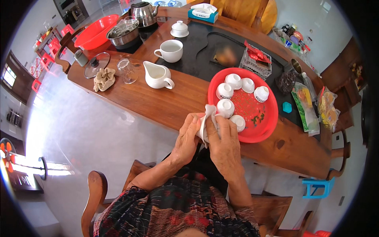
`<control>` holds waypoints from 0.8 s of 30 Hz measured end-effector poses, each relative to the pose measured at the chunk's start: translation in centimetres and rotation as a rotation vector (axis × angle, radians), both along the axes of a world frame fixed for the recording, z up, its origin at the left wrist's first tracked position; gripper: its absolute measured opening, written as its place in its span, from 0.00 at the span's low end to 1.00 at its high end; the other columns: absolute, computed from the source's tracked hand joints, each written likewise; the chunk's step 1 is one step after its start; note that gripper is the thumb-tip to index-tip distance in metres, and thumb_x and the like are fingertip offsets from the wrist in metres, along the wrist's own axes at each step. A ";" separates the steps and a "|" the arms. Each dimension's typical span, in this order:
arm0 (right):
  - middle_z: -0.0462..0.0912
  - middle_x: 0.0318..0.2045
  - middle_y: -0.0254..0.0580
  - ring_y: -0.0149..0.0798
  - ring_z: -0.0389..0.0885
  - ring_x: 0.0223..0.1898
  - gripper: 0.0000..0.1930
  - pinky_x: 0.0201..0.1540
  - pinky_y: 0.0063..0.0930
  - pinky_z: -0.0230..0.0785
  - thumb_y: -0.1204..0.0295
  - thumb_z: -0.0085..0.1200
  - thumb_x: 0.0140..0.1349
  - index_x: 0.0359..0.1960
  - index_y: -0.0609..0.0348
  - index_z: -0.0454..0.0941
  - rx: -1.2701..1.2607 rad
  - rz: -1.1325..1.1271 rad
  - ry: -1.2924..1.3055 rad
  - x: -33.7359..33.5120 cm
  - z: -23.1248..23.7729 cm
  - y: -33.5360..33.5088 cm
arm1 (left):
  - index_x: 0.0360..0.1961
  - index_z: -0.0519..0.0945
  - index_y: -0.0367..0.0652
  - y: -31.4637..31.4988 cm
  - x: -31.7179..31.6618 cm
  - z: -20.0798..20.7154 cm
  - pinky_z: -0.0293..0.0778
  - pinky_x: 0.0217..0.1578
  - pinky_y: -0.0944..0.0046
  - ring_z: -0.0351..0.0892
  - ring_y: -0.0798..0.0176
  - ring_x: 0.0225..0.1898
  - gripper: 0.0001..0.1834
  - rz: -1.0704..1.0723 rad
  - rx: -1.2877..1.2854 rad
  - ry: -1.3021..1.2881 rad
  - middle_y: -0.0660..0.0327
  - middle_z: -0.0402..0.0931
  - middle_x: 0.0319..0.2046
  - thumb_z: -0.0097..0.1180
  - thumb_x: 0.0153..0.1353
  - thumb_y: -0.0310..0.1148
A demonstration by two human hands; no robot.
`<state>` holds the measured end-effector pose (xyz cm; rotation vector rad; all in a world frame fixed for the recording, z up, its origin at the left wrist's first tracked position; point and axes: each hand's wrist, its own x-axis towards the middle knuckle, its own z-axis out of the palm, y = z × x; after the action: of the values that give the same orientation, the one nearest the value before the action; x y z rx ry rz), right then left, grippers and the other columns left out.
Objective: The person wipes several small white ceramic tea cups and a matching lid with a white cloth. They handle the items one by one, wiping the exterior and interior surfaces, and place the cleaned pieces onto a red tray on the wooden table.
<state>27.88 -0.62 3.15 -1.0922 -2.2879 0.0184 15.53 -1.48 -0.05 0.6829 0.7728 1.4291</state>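
Note:
In front of my body, both hands are closed round a crumpled white cloth (210, 111). My left hand (187, 136) grips it from the left side, thumb upward. The fingers of my right hand (224, 140) press into the cloth from the right. Something white and rounded shows between the hands, but the cloth and fingers hide most of it. Just beyond my right hand lies a round red tray (269, 125) at the table edge. Several small white cups (225, 107) rest upside down along its left and far sides, and dark green wet leaves (258, 118) lie on its bottom.
On the wooden table (185, 106) stand a white pitcher (156, 77), a white cup (171, 51), a lidded bowl (179, 30), a clear glass (127, 72) and a beige rag (104, 80). Behind are a kettle (144, 15) and red basin (94, 33). Packaged food (306, 106) lies right.

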 end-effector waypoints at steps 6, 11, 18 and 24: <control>0.71 0.48 0.47 0.48 0.69 0.44 0.20 0.45 0.36 0.66 0.82 0.53 0.47 0.46 0.65 0.74 -0.141 0.277 0.196 0.7 0.1 -0.5 | 0.48 0.68 0.39 0.0 -0.5 0.2 0.68 0.44 0.69 0.71 0.69 0.42 0.20 -0.035 0.107 0.242 0.59 0.71 0.40 0.30 0.71 0.43; 0.72 0.48 0.44 0.46 0.69 0.44 0.20 0.46 0.36 0.65 0.82 0.56 0.43 0.43 0.63 0.77 0.018 0.163 0.351 0.0 0.7 0.2 | 0.45 0.69 0.39 0.5 0.1 0.3 0.70 0.43 0.68 0.72 0.69 0.39 0.24 -0.014 0.103 0.102 0.59 0.72 0.38 0.24 0.71 0.46; 0.71 0.46 0.43 0.47 0.69 0.45 0.16 0.47 0.37 0.65 0.79 0.56 0.46 0.39 0.64 0.77 -0.064 0.165 0.196 0.0 0.1 -0.5 | 0.42 0.71 0.39 0.4 -0.4 0.4 0.72 0.39 0.68 0.74 0.68 0.35 0.26 0.025 0.124 0.447 0.59 0.74 0.33 0.23 0.71 0.47; 0.69 0.47 0.46 0.52 0.67 0.47 0.18 0.51 0.40 0.61 0.83 0.52 0.46 0.43 0.65 0.74 -0.329 0.442 0.461 1.6 0.1 0.0 | 0.43 0.72 0.38 0.2 -0.3 0.6 0.70 0.37 0.70 0.72 0.71 0.33 0.26 0.039 0.087 0.488 0.60 0.74 0.32 0.27 0.70 0.48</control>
<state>29.48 -0.64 3.27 -0.6187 -2.0859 0.7622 15.24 -1.28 0.58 1.1113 1.1084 1.3507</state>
